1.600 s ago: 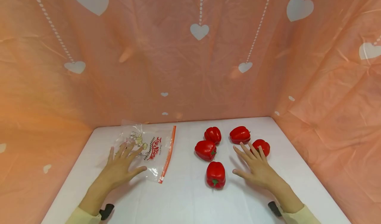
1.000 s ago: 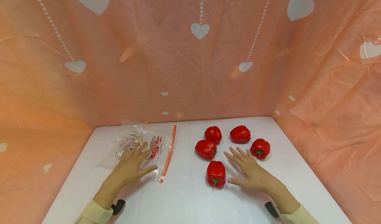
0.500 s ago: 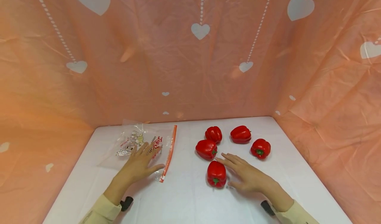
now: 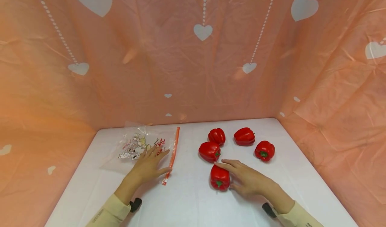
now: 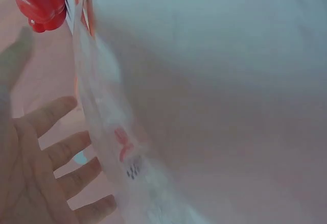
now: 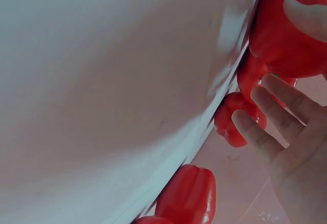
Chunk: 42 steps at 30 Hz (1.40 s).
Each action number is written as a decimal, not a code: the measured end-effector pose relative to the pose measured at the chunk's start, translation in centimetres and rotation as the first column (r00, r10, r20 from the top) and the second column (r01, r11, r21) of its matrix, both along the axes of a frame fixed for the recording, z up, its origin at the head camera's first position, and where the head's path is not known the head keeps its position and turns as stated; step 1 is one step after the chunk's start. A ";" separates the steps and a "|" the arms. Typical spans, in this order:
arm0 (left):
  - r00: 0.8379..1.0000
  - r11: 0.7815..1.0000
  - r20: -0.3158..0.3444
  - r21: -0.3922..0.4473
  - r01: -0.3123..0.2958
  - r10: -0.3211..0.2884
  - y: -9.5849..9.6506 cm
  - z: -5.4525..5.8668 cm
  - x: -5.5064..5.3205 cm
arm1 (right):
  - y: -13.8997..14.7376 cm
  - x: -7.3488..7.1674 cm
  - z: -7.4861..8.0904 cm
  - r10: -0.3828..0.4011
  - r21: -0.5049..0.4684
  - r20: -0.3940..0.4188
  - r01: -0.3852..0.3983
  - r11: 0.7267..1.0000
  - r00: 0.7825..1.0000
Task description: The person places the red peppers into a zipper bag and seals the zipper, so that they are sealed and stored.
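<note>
In the head view my left hand [image 4: 147, 166] is spread over a clear zip bag [image 4: 132, 161] with red lettering and an orange zip edge. The left wrist view has its fingers near the upright-looking bag film [image 5: 104, 112]; whether they touch is unclear. My right hand [image 4: 247, 178] reaches around the front red bell pepper [image 4: 219, 178], thumb at its near right side and fingers by its far side, not closed round it. Contact is hard to tell in the right wrist view, where that pepper [image 6: 286, 35] appears beside the thumb.
Behind the front pepper lie two red bell peppers, one [image 4: 209, 151] nearer and one [image 4: 216, 136] farther. Two more, a back one [image 4: 244, 136] and a right one [image 4: 264, 150], lie further right. Orange curtains [image 4: 193, 86] stand around the white table [image 4: 187, 207].
My right hand has moved left and nearer, from beside the right-hand pepper to the front pepper. The left hand has shifted right across the bag toward its orange edge. The peppers stay put.
</note>
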<state>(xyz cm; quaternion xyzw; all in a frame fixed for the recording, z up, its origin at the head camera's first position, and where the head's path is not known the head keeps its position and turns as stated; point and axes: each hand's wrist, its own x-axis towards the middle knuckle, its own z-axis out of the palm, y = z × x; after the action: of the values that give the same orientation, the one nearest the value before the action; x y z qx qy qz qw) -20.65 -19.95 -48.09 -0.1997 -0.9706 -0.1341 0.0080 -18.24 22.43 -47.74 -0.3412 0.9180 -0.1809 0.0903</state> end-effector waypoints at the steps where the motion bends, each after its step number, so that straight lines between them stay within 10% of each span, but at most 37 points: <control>1: 1.000 1.000 -0.008 0.000 0.005 -0.005 0.1 0.0 0.0 | -0.1 0.0 0.0 0.007 -0.003 -0.004 -0.007 1.000 1.000; 42: 0.996 0.996 -0.033 -0.017 -0.085 0.084 3.2 -0.6 -1.1 | -0.9 -0.2 0.8 -0.046 -0.004 0.091 0.046 0.999 0.995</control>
<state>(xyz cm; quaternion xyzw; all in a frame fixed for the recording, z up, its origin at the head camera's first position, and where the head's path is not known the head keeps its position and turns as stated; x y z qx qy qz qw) -21.80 -16.70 -48.66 -0.1607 -0.9791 -0.1216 0.0276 -18.47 21.49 -46.95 -0.3117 0.9200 -0.2012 0.1265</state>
